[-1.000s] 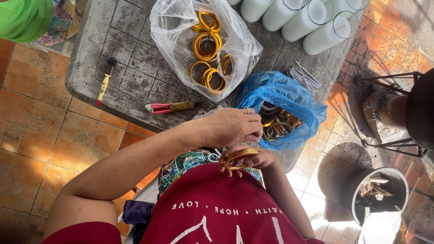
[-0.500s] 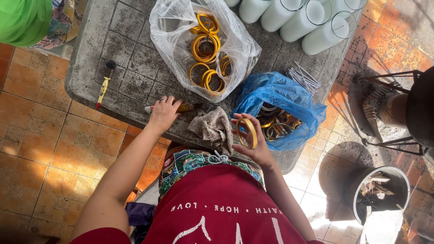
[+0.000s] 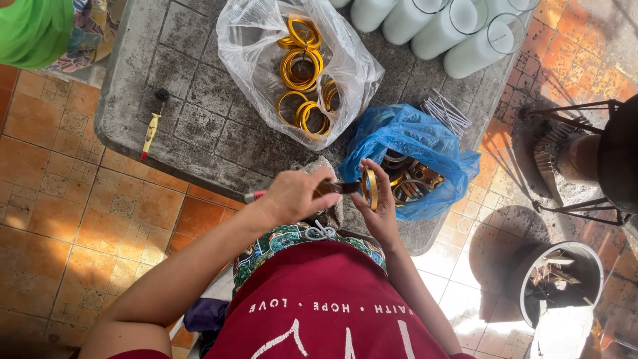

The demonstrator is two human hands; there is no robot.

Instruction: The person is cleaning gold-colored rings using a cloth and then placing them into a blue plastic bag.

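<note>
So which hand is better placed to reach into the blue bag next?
Probably the right hand: it sits beside the blue bag, though it holds a yellow ring. The left hand is farther away, gripping a tool.

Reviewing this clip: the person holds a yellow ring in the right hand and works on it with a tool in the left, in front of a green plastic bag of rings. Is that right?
One detail is off. In the head view, the right hand holds the yellow ring and the left hand holds the tool, but the bag behind them is blue, not green.
</note>
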